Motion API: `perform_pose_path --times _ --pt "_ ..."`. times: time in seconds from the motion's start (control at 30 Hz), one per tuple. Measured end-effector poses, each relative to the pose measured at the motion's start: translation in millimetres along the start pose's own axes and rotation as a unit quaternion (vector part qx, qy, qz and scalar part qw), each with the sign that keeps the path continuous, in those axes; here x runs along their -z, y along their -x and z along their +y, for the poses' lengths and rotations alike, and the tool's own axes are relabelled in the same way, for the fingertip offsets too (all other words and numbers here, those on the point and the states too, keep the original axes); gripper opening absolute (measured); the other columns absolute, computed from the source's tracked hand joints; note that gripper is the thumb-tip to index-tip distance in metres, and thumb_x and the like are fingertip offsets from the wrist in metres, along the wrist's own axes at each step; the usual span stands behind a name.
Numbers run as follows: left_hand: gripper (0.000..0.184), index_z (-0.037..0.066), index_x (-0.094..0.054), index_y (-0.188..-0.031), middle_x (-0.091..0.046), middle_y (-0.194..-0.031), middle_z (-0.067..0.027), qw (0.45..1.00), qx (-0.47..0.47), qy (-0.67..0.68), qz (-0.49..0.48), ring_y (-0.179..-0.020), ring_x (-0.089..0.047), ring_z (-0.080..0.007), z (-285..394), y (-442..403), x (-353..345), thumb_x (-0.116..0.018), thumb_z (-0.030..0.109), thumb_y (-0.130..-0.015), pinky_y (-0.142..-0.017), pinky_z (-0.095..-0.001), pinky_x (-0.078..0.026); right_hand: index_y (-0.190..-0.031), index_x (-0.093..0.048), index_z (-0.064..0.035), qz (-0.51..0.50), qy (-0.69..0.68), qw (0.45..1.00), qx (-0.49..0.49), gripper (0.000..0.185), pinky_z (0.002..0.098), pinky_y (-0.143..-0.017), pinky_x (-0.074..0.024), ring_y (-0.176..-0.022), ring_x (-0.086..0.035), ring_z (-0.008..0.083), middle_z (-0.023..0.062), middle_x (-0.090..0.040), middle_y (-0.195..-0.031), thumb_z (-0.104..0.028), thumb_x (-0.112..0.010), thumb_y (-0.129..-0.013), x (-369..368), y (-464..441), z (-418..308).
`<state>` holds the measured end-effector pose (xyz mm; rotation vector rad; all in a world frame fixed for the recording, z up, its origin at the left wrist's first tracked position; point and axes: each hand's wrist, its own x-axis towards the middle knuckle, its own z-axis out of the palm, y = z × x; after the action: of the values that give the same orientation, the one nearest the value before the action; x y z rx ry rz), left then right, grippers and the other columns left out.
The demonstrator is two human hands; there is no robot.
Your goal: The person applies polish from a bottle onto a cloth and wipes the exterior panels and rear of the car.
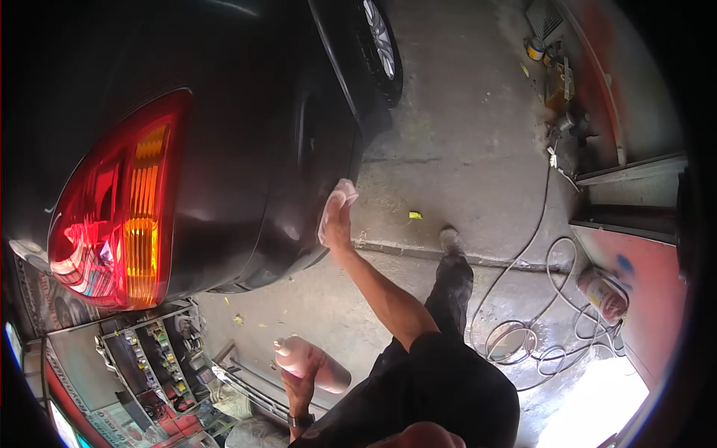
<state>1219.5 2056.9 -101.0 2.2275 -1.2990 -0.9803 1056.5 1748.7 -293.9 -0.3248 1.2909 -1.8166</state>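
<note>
My right hand (338,228) presses a crumpled white-pink cloth (345,191) against the lower side of a dark car's bumper (291,201). My right arm is stretched forward, and the fingers are partly hidden behind the cloth. Lower down and to the left, my left hand (300,390), with a watch at the wrist, is wrapped round a pinkish plastic bottle (328,369). The bottle is tilted, its pale cap pointing to the upper left. A red and amber tail light (123,209) sits on the car at the left.
A hose (549,224) lies coiled on the concrete floor (448,134) at the right, near a reddish container (603,295). Cans (535,49) and a box (559,86) line the right wall. A metal shelf rack (153,366) with small items stands at lower left, beside metal rails (258,388).
</note>
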Motion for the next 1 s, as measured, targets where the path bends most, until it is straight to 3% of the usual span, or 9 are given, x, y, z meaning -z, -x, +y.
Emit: perform_pose_path --times 0.17,0.23,0.33,0.43,0.6,0.7,0.8,0.93,1.0 --pt "0.052 -0.003 -0.066 -0.118 -0.072 -0.104 -0.0112 0.999 0.019 -0.008 0.033 -0.096 -0.069 -0.0207 -1.8 3.9 -6.7 -0.088 0.027 -0.081 -0.087 -0.0369 -0.056 -0.145 -0.041 0.0081 0.004 0.002 0.996 0.084 0.071 0.0373 -0.112 -0.0369 -0.137 -0.049 0.0343 0.0259 -0.054 -0.141 -0.052 -0.041 -0.108 -24.9 -137.8 5.0" --pt "0.052 -0.003 -0.066 -0.118 -0.072 -0.105 -0.0120 0.999 0.042 -0.008 0.027 -0.097 -0.070 -0.0210 -8.1 8.6 -7.7 -0.088 0.026 -0.081 -0.088 -0.0369 -0.056 -0.145 -0.043 0.0076 -0.012 0.075 0.995 -0.066 0.074 0.0408 -0.112 -0.0383 -0.138 -0.048 0.0403 0.0287 -0.053 -0.142 -0.056 -0.039 -0.107 -33.7 -170.8 -9.2" --pt "0.052 -0.003 -0.065 -0.119 -0.073 -0.104 -0.0122 0.998 0.059 0.002 0.026 -0.096 -0.070 -0.0206 -9.3 15.6 -16.3 -0.088 0.023 -0.081 -0.087 -0.0364 -0.056 -0.146 -0.043 0.0071 -0.007 0.130 0.991 -0.026 0.071 0.0432 -0.111 -0.0385 -0.138 -0.046 0.0431 0.0285 -0.051 -0.145 -0.053 -0.042 -0.107 -45.1 -181.7 -16.6" --pt "0.047 -0.003 -0.065 -0.118 -0.073 -0.103 -0.0121 0.999 0.046 0.018 0.011 -0.093 -0.070 -0.0199 10.2 16.4 -23.2 -0.087 0.019 -0.082 -0.085 -0.0353 -0.057 -0.135 -0.052 0.0012 -0.033 0.056 0.958 0.280 0.044 0.0423 -0.107 -0.0403 -0.125 -0.053 0.0400 0.0237 -0.057 -0.131 -0.031 -0.055 -0.105 -64.6 -189.6 -51.5" --pt "0.042 -0.003 -0.066 -0.115 -0.072 -0.101 -0.0107 0.999 0.044 0.020 0.018 -0.092 -0.070 -0.0196 -6.0 25.3 -21.0 -0.086 0.016 -0.083 -0.084 -0.0350 -0.057 -0.124 -0.057 0.0009 -0.134 0.101 0.959 0.230 0.037 0.0523 -0.100 -0.0410 -0.110 -0.057 0.0448 0.0258 -0.060 -0.119 -0.029 -0.056 -0.102 -62.6 -164.1 -91.2" --pt "0.041 -0.003 -0.066 -0.115 -0.072 -0.102 -0.0107 0.999 0.029 0.027 0.014 -0.094 -0.071 -0.0197 -16.4 33.9 -11.5 -0.085 0.015 -0.084 -0.085 -0.0350 -0.057 -0.140 -0.051 0.0010 -0.093 0.093 0.929 0.346 0.048 0.0548 -0.112 -0.0338 -0.134 -0.044 0.0500 0.0288 -0.048 -0.143 -0.029 -0.054 -0.102 -28.5 -36.4 -65.9" --pt "0.041 -0.004 -0.065 -0.116 -0.072 -0.104 -0.0114 1.000 0.016 0.024 0.002 -0.094 -0.071 -0.0198 -14.2 34.6 -5.4 -0.085 0.013 -0.084 -0.086 -0.0350 -0.058 -0.157 -0.031 0.0014 -0.125 0.000 0.968 0.218 0.077 0.0536 -0.122 -0.0147 -0.152 -0.021 0.0456 0.0227 -0.027 -0.163 -0.048 -0.051 -0.100 -4.7 110.5 -26.5" --pt "0.041 -0.005 -0.065 -0.116 -0.072 -0.103 -0.0116 0.999 0.018 0.027 0.039 -0.093 -0.071 -0.0195 0.8 37.8 -2.2 -0.085 0.014 -0.085 -0.086 -0.0353 -0.057 -0.154 -0.033 0.0031 -0.116 -0.032 0.957 0.263 0.068 0.0536 -0.121 -0.0196 -0.149 -0.026 0.0450 0.0246 -0.028 -0.160 -0.037 -0.051 -0.102 -6.3 59.5 -19.1" --pt "0.041 -0.005 -0.066 -0.115 -0.072 -0.102 -0.0114 0.998 0.020 0.032 0.060 -0.093 -0.071 -0.0193 -1.5 41.6 -4.9 -0.085 0.015 -0.085 -0.085 -0.0353 -0.057 -0.147 -0.039 0.0059 -0.106 0.035 0.987 0.112 0.062 0.0462 -0.117 -0.0314 -0.140 -0.040 0.0437 0.0279 -0.041 -0.151 -0.034 -0.052 -0.102 -9.7 -22.7 0.7"
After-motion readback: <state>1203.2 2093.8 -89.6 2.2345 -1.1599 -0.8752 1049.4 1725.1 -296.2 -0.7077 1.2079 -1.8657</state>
